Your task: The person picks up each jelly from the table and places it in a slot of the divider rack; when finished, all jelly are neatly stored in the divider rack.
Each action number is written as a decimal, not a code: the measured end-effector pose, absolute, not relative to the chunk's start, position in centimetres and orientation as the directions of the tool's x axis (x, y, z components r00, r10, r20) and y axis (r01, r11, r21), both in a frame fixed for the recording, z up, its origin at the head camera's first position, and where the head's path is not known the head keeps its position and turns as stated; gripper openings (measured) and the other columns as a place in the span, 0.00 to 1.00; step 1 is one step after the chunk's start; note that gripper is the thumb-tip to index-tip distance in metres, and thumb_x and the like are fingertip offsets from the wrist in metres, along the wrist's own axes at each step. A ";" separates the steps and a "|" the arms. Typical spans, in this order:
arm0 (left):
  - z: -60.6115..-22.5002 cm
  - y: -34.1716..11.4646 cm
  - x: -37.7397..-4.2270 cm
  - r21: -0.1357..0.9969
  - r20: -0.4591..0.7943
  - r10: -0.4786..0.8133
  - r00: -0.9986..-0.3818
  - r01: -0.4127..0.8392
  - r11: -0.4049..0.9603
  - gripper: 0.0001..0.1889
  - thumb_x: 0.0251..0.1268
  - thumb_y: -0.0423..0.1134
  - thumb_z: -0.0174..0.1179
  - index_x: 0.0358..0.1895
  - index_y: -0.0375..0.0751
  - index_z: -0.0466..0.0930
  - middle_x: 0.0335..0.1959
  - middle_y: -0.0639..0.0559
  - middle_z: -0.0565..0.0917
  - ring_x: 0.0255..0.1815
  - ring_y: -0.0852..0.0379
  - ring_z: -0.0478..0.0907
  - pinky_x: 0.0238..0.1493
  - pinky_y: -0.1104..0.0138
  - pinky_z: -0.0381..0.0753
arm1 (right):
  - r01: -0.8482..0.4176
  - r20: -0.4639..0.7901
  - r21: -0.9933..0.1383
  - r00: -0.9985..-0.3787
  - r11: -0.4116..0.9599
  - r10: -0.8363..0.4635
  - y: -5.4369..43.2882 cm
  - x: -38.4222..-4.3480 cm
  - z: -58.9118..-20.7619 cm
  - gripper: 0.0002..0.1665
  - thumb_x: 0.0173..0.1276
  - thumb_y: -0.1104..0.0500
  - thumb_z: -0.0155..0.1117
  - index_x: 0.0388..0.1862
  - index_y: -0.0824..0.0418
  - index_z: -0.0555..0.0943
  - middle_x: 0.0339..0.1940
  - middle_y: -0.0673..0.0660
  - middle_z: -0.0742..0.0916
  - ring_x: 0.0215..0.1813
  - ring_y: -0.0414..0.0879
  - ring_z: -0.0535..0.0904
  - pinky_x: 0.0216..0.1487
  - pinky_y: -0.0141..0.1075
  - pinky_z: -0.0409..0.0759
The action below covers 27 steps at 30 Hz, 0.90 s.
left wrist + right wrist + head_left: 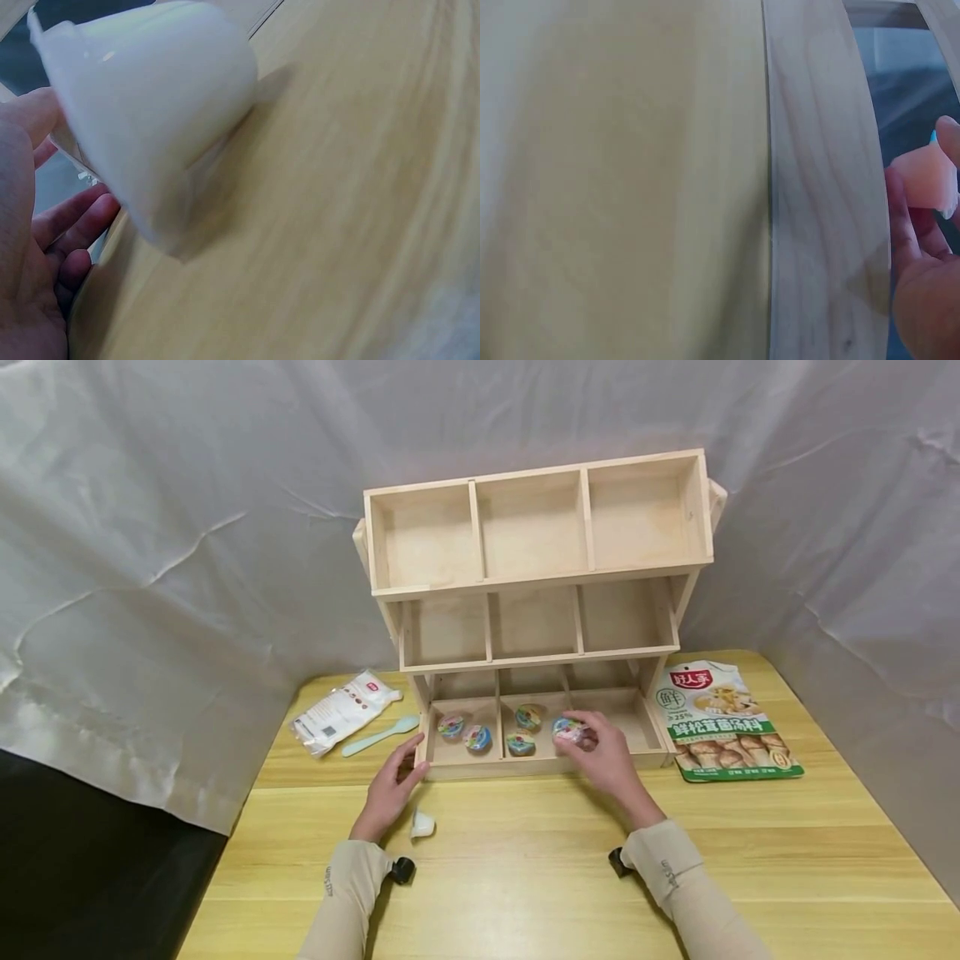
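Observation:
My right hand [603,758] pinches a jelly cup [567,730] between thumb and fingers, at the divider between the middle and right bottom compartments. In the right wrist view, that hand's cup [924,177] looks pale pink. My left hand [390,789] rests at the front left corner of the wooden organizer [525,767], its fingers loosely bent. Two jelly cups [477,738] sit in the left bottom compartment, two more [521,743] in the middle one. By my left wrist a white jelly cup [423,825] lies tipped on its side; it looms large in the left wrist view.
Above the bottom tier, two stepped tiers [532,527] overhang it, each with three bare compartments. Left of the organizer lie a white packet [347,712] and a pale green spoon [381,736]. To its right lies a mushroom-printed pouch [723,727]. Grey cloth [187,568] surrounds the wooden table [525,877].

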<state>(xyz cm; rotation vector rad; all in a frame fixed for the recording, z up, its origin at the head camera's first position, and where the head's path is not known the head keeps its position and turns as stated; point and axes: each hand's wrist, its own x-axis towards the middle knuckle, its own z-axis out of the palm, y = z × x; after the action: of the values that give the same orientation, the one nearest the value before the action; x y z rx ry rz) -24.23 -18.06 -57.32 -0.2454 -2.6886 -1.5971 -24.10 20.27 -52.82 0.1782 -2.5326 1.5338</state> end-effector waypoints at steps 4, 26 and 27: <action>-57.3 -18.0 -24.2 0.865 0.102 0.135 -0.986 0.155 0.476 0.29 0.78 0.51 0.59 0.78 0.60 0.66 0.67 0.43 0.78 0.63 0.47 0.78 0.64 0.55 0.79 | -0.189 0.239 -0.869 -0.970 0.456 0.053 21.2 -24.6 -52.0 0.29 0.68 0.55 0.75 0.66 0.59 0.80 0.56 0.63 0.82 0.50 0.54 0.82 0.44 0.21 0.80; -53.2 -17.1 -22.6 0.874 0.038 0.157 -0.987 0.109 0.474 0.30 0.79 0.42 0.59 0.80 0.45 0.65 0.67 0.39 0.78 0.64 0.45 0.78 0.62 0.63 0.78 | -0.168 0.319 -0.736 -0.940 0.656 0.118 27.2 -26.8 -52.0 0.25 0.71 0.56 0.70 0.61 0.69 0.79 0.52 0.74 0.83 0.49 0.66 0.80 0.48 0.52 0.78; -53.1 -17.1 -22.6 0.873 0.040 0.159 -0.986 0.112 0.475 0.30 0.79 0.42 0.58 0.80 0.45 0.65 0.67 0.39 0.78 0.64 0.45 0.78 0.62 0.63 0.78 | -0.171 0.318 -0.724 -0.942 0.668 0.104 27.3 -26.9 -52.2 0.25 0.71 0.56 0.70 0.61 0.68 0.80 0.52 0.74 0.83 0.50 0.67 0.80 0.49 0.55 0.78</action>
<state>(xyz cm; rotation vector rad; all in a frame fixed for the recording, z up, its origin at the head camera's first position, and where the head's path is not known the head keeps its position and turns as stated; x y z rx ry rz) -22.56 -17.07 -53.09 -0.2516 -2.7374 -1.6142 -26.87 27.25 -52.18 0.0532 -2.5515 1.1575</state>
